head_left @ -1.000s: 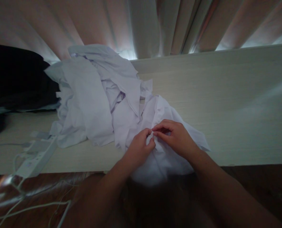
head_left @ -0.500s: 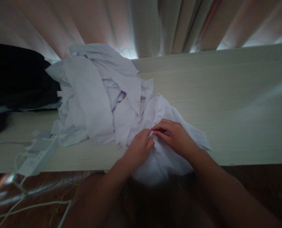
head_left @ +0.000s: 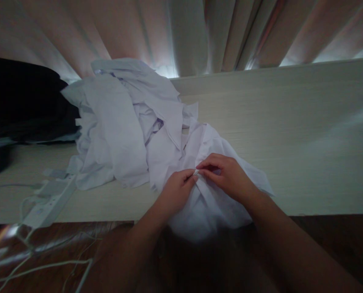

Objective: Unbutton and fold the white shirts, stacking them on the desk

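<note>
A white shirt [head_left: 210, 207] lies across the front edge of the pale bench, part of it hanging down toward me. My left hand [head_left: 180, 187] pinches its front between thumb and index finger. Right beside it, my right hand [head_left: 222, 173] pinches the same strip of cloth, the fingertips of both hands almost meeting. Whatever small part sits between the fingertips is hidden. Farther left, a loose heap of white garments [head_left: 114, 126] lies crumpled and touches the shirt.
A black bag or cloth bundle [head_left: 25, 101] stands at the left. A white power strip [head_left: 51, 203] with plugs lies near the bench's [head_left: 306, 142] front edge, and cables [head_left: 41, 266] run down to the dark floor. Striped curtains [head_left: 187, 36] hang behind.
Both hands keep their pinch on the shirt, with only a small shift of the fingers. The button visible above my right hand earlier is now covered by folded cloth.
</note>
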The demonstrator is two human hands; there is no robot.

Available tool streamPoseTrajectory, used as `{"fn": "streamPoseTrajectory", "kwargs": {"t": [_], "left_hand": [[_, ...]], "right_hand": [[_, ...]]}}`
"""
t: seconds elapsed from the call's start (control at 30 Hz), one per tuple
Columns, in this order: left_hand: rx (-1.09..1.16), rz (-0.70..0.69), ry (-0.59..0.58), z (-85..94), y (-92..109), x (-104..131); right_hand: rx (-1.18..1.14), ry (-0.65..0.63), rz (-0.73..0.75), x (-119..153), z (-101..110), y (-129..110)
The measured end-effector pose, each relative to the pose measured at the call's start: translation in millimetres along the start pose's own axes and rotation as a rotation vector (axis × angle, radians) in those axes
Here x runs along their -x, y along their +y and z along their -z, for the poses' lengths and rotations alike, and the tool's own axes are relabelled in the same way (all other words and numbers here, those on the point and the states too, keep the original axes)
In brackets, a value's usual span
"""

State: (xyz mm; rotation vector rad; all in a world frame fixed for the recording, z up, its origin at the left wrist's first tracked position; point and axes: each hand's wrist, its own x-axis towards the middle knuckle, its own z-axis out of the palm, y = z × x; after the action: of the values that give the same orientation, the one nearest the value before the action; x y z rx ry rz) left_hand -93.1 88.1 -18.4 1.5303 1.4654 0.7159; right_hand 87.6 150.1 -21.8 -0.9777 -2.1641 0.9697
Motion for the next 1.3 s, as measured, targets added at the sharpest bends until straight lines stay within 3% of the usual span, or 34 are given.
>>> {"fn": "streamPoseTrajectory", "kwargs": {"t": [0.3, 0.5, 1.1, 1.3], "left_hand": [[0.034, 0.047, 0.000, 2.7, -3, -2], [-0.138, -0.057, 0.026, -0.3, -8, -1], [-0.258, -0.205, -0.072, 1.0, -11, -5], [-0.106, -0.070, 0.035, 1.6, -4, -4]], "right_hand": [[-0.044, 0.013, -0.049, 1, 0, -1], [-0.007, -0.005, -0.054, 2, 3, -3], [-0.152, -0.015, -0.141, 9, 8, 3], [-0.257, 0.042, -0.187, 7, -1, 5]]}}
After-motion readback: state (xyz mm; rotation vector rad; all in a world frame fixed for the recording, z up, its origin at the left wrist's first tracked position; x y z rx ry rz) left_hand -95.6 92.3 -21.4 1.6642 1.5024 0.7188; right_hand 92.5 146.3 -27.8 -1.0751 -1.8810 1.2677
